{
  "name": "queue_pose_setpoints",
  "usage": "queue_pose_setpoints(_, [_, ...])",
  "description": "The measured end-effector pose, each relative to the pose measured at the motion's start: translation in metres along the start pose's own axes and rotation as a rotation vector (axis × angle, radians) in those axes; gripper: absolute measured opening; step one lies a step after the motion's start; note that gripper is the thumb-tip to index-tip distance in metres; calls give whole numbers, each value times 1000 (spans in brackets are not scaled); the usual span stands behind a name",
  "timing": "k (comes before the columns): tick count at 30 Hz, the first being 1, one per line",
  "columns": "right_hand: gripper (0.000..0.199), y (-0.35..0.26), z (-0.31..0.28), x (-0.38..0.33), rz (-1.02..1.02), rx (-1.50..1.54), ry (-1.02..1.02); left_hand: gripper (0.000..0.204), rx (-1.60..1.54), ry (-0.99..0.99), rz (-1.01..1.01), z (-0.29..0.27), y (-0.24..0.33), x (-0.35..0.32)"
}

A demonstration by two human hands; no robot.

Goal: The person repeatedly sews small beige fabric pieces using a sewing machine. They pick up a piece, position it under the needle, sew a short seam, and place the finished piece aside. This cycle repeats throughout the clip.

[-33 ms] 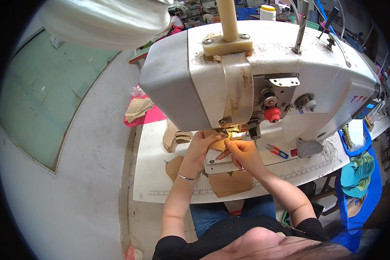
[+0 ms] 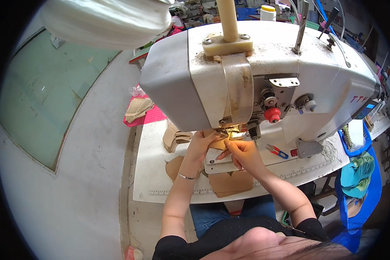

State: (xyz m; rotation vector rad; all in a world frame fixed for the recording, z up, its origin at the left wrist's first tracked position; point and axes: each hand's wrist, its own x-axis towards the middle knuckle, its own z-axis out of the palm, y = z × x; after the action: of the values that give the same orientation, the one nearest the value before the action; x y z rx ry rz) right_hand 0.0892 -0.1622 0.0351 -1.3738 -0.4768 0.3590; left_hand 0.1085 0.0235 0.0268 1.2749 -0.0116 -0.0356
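Under the needle area of a white sewing machine [image 2: 169,78], a small tan piece of material [image 2: 218,144] lies in the lamp's yellow light. My left hand [image 2: 200,146] grips its left side, fingertips partly hidden beneath the machine head. From the right, my right hand [image 2: 245,154] pinches the piece's edge between thumb and forefinger, its other fingers curled below. Flat brown pieces [image 2: 232,184] lie at the table's front edge, and another brown piece [image 2: 173,167] is partly covered by my left wrist. Further left stands a stack of folded tan pieces [image 2: 176,138].
Red-and-blue thread snips [image 2: 277,151] lie right of my right hand. A ruler strip [image 2: 160,192] runs along the white table [image 2: 145,173]. Loose cord [image 2: 329,151] sits at the right end, beside blue bins [image 2: 343,208] holding teal pieces. A wall [image 2: 91,173] stands at left.
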Motion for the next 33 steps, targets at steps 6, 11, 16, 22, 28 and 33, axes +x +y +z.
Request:
queue_pose_setpoints(6, [35,-2,-2,-12,55,-1,13,23,198,193,103,-10,-16,9])
queue_pose_setpoints(11, [35,12,-18,-30,121,-82,-8,29,296,346,185,-25,-12,-4])
queue_pose_setpoints(16, [27,45,-22,-46,139,-302,-4,38,27,215,82,-13,3,-11])
queue_pose_setpoints(22, [35,84,-18,-68,-237,-1154,0,59,221,124,323,3,-11,-38])
queue_pose_setpoints(28, [44,95,-6,-70,-44,-1045,35,56,142,281,458,-72,-4,-134])
queue_pose_setpoints(33, [44,103,-11,-76,-162,-1106,43,55,-7,480,287,-132,-39,-149])
